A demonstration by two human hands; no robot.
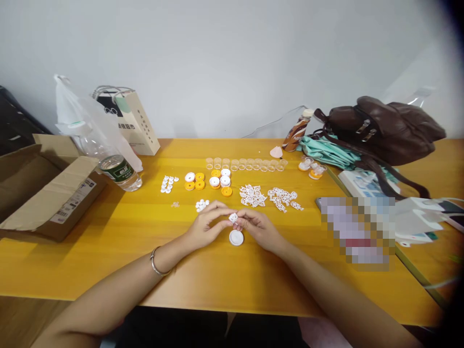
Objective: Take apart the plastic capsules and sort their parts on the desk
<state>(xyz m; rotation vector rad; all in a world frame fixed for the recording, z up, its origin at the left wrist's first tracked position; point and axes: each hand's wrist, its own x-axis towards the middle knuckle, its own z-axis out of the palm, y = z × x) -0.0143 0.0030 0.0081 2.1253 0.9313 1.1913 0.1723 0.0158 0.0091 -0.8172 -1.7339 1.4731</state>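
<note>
Between the fingertips of my left hand [206, 224] and my right hand [259, 229] is a small white openwork plastic piece [233, 218]; both hands pinch it. Just below it on the table lies a round white disc [236, 238] with a raised rim. Beyond my right hand are two loose piles of white lattice-like plastic pieces [253, 195]. Small white round caps [202, 205] sit close behind my left hand. Farther back stand white and orange round discs [215, 182], some stacked. A row of clear small cups [250, 165] runs behind them.
On the left are an open cardboard box [68, 208], a water bottle [120, 172] and a paper bag [136, 125]. To the right lie a brown leather bag [384, 128], green cloth [328, 152], a drink bottle [297, 130] and a blurred-out flat object [353, 232]. A wall closes off the back.
</note>
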